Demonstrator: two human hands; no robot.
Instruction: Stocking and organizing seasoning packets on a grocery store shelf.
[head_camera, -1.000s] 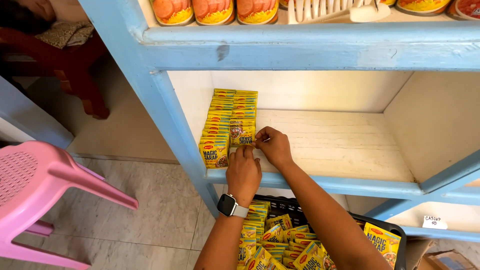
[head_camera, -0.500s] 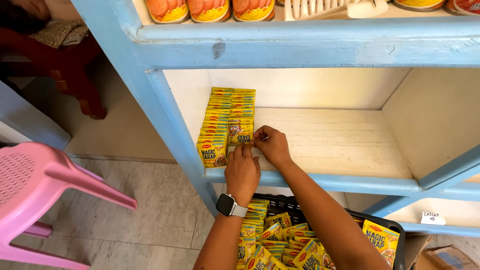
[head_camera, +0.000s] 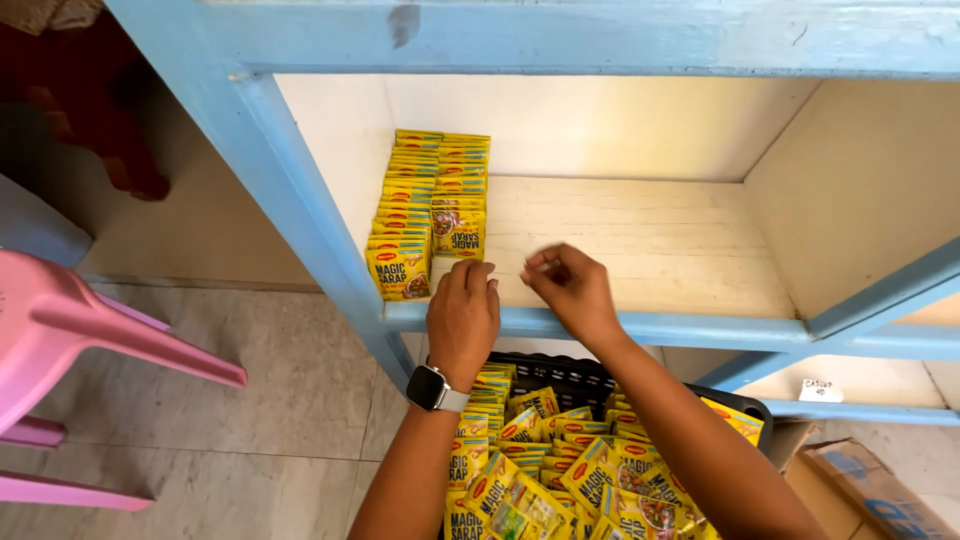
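**Hands at shelf front, yellow sachet rows at left**

Obs, head view, looking down into a blue-framed shelf unit w/ pale wooden shelf board.

- L hand: back of hand up, fingers curled down over the shelf's front edge, just in front of the sachet rows. Fingertips hidden from cam; cannot tell if anything is pinched under them. Smartwatch on wrist.
- R hand: over the bare board, just R of L hand, not touching it. Thumb and fingertips drawn together in a pinch; nothing visible between them, too small to tell for sure.
- Sachet rows: two rows of small yellow sachets, overlapped like tiles, running front to back along the L side of the shelf. L row's front sachet sits near the front edge; R row's front sachet sits further back, nearest to L hand's fingers.
- Black basket below the shelf, under both forearms, full of loose yellow sachets of same kind, jumbled.
- Pink plastic chair at far L on tiled floor. Cardboard box at lower R.
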